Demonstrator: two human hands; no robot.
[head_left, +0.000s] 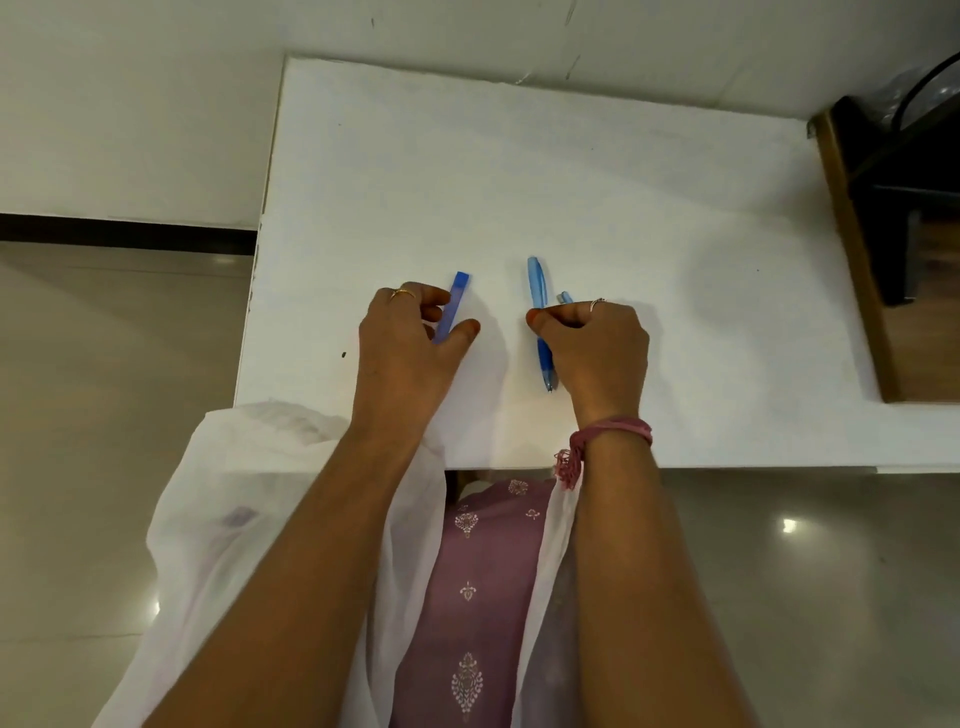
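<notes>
From the head view, both your hands are down on the white surface (519, 156), near its front edge and a little left of centre. Your left hand (410, 338) has its fingers curled and pinches a blue strip (454, 306) between the thumb and the fingertips. The strip is flat and narrow, its far end sticks out beyond the fingers, and it leans slightly to the right. Your right hand (592, 348) is curled over a blue pen (540, 312), with the thumb tip pressed against the barrel. The pen lies almost straight away from you, tip toward you (whether it touches the surface I cannot tell). Its far end shows past the knuckles. A small pale-blue piece (563, 297) peeks out just above the right fingers, close beside the pen. The two hands are near each other but apart, with bare surface between them. A gold ring (402, 293) sits on a left finger, and a pink thread band (613, 434) circles the right wrist. A wooden frame (857, 260) lies along the right end of the surface, and the tiled floor (104, 364) shows to the left.
</notes>
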